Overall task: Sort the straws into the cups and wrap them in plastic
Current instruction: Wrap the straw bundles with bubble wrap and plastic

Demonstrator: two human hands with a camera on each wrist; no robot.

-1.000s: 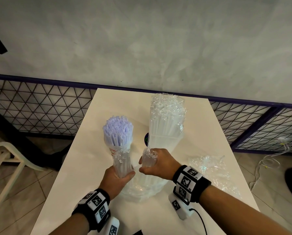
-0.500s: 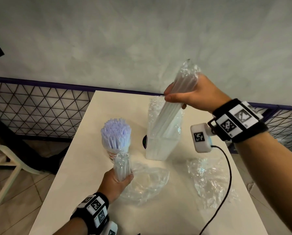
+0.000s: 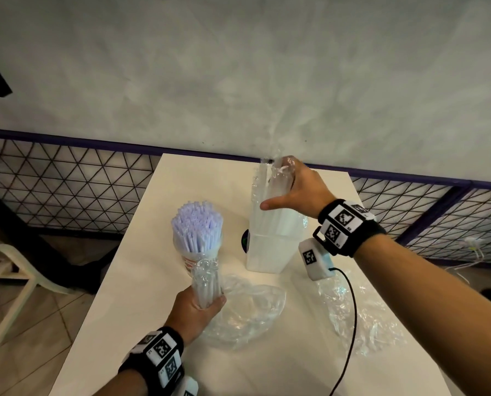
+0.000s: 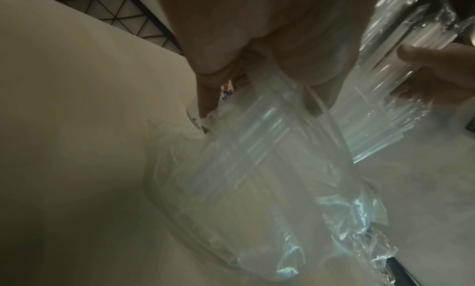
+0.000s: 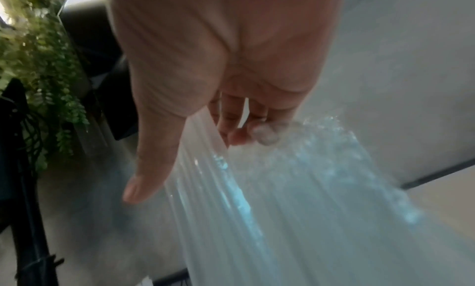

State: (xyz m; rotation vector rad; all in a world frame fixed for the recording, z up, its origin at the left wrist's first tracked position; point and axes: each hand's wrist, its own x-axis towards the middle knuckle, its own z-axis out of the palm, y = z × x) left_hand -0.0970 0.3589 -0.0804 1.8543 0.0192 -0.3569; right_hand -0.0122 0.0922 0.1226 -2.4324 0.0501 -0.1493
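A clear cup (image 3: 200,257) packed with pale straws (image 3: 197,224) stands left of centre on the white table (image 3: 141,281). Just in front of it my left hand (image 3: 210,302) grips a small plastic-wrapped straw bundle (image 3: 205,281) near its lower end. The same bundle (image 4: 257,128) fills the left wrist view. My right hand (image 3: 281,184) curls its fingers (image 5: 239,128) over the top of a taller wrapped straw bundle (image 3: 270,212), thumb stretched out. That bundle (image 5: 257,209) stands in a white square container (image 3: 267,254).
An empty clear bag (image 3: 247,312) lies on the table beside my left hand. Crumpled plastic (image 3: 361,315) lies to the right, under the right wrist's cable. A grey wall and a wire-mesh fence run behind the table. A white chair (image 3: 7,270) stands at the left.
My right hand lifted the tall wrapped bundle from beside my left hand, swung it up over the white container and lowered it in upright. The left hand stayed put.
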